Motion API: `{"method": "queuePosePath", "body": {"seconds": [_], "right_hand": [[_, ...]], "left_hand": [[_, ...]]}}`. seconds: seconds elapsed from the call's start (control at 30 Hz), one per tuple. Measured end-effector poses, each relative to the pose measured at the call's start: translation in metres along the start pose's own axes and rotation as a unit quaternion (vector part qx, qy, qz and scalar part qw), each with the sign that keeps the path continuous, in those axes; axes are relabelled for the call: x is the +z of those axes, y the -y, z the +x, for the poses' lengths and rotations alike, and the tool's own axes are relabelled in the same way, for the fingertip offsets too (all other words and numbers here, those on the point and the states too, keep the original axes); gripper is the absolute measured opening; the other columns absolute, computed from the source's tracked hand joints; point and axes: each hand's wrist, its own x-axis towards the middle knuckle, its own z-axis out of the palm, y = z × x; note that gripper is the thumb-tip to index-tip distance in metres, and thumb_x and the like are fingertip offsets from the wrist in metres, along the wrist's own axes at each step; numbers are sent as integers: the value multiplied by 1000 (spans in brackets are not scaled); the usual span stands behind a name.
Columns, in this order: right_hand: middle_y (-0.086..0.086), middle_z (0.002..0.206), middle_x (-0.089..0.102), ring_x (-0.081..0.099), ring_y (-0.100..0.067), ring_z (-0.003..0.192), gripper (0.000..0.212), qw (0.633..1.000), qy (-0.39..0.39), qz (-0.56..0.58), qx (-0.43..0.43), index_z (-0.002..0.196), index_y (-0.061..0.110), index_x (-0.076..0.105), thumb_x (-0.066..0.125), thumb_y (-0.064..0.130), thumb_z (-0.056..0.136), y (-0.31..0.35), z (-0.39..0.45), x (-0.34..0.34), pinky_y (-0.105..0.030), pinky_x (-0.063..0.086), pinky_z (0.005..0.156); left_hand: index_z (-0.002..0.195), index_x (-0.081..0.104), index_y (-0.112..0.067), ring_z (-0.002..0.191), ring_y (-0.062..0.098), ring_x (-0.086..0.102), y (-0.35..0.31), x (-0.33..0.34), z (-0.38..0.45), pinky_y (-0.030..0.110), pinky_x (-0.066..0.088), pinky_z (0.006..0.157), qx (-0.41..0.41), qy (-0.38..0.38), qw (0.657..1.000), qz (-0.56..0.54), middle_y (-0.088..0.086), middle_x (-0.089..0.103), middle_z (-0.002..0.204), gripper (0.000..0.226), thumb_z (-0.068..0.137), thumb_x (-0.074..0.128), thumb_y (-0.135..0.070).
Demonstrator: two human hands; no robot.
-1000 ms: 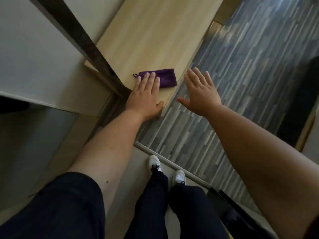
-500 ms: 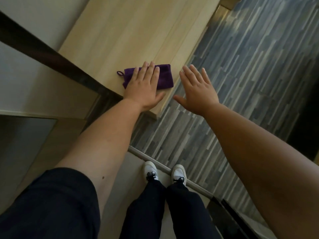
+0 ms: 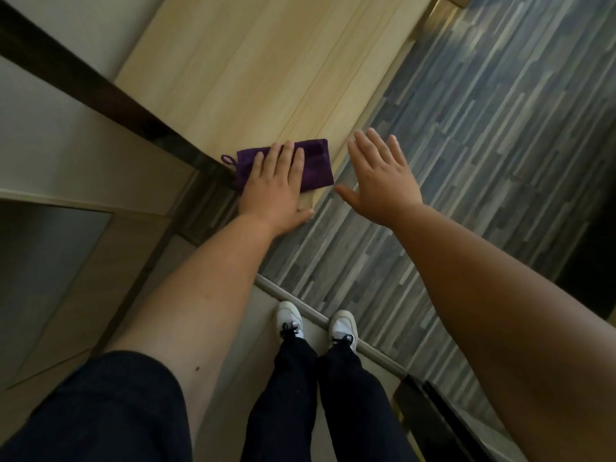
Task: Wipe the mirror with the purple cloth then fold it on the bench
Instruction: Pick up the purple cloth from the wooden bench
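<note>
The purple cloth lies folded into a small rectangle at the near corner of the light wooden bench, its hanging loop sticking out to the left. My left hand rests flat on the cloth with fingers spread, pressing it onto the bench. My right hand hovers open, fingers apart, just right of the bench edge above the floor, holding nothing. No mirror surface is clearly visible.
A dark frame bar runs diagonally at the left, against a pale wall panel. Grey striped flooring spreads to the right. My feet in white shoes stand below by a floor threshold strip.
My left hand has slid further over the cloth, covering more of it. The view has shifted. My right hand stays open beside the bench edge.
</note>
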Motion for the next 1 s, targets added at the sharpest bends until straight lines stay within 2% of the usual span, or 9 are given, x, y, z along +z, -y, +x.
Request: {"method": "queuePosePath", "body": {"seconds": [0.13,0.2,0.33,0.5,0.63,0.8,0.87,0.93,1.0], "right_hand": [[-10,167,4,-5,-25,154,80,1000,23,-7,-6,159,10,7,29,61,101,7,-17,-4,-47,-4,125],[-10,167,3,-6,-25,154,79,999,28,-10,-11,159,10,6,30,60,101,11,-24,-8,-47,-5,124],[-10,167,2,-6,-25,154,80,999,29,-14,-23,158,10,6,36,58,101,29,-37,-23,-47,-5,124],[-10,167,1,-4,-26,154,80,996,29,-29,-78,158,10,7,30,60,101,77,-51,-65,-46,-7,122],[-10,167,-5,-9,-25,153,78,989,25,-43,-143,158,11,2,29,58,102,126,-59,-107,-44,-6,124],[-8,167,-5,-10,-22,153,80,970,0,-50,-239,159,13,3,32,60,101,203,-70,-159,-38,-13,121],[-8,167,-5,-13,-20,152,81,960,-17,-61,-273,159,13,2,32,61,101,236,-71,-177,-36,-15,119],[-9,167,-4,-13,-21,152,81,950,-39,-71,-302,159,12,2,32,60,101,272,-69,-196,-37,-15,118],[-9,167,-5,-15,-20,150,82,940,-64,-83,-324,158,12,0,33,61,101,310,-66,-214,-38,-15,118]], "left_hand": [[150,22,-3,142,35,27,-17,12,-37,50,29,112,-33,-36,999,-23,20,29,155,68,94,56,-19],[142,38,-1,129,36,44,-17,12,-51,49,41,101,-23,-52,998,-38,20,46,142,60,87,62,-9],[135,45,-2,115,33,54,-3,-7,-72,44,46,95,-17,-53,996,-64,17,57,128,55,85,67,-10],[142,39,0,135,34,41,24,-43,-121,43,32,112,-73,-65,991,-92,20,45,145,56,91,60,-7],[145,36,2,141,37,31,55,-73,-179,45,25,116,-138,-103,980,-97,23,36,151,53,94,50,-1],[126,55,10,116,45,57,105,-110,-259,51,47,97,-214,-154,960,-95,32,56,128,44,85,40,2],[122,57,10,109,45,61,127,-123,-290,51,50,92,-246,-185,948,-84,31,60,122,41,83,47,2],[127,54,10,116,45,57,147,-138,-322,50,46,98,-279,-209,933,-87,30,57,127,47,81,60,7],[135,47,9,126,44,49,167,-149,-354,49,40,106,-314,-214,920,-97,30,50,136,52,84,59,8]]}}
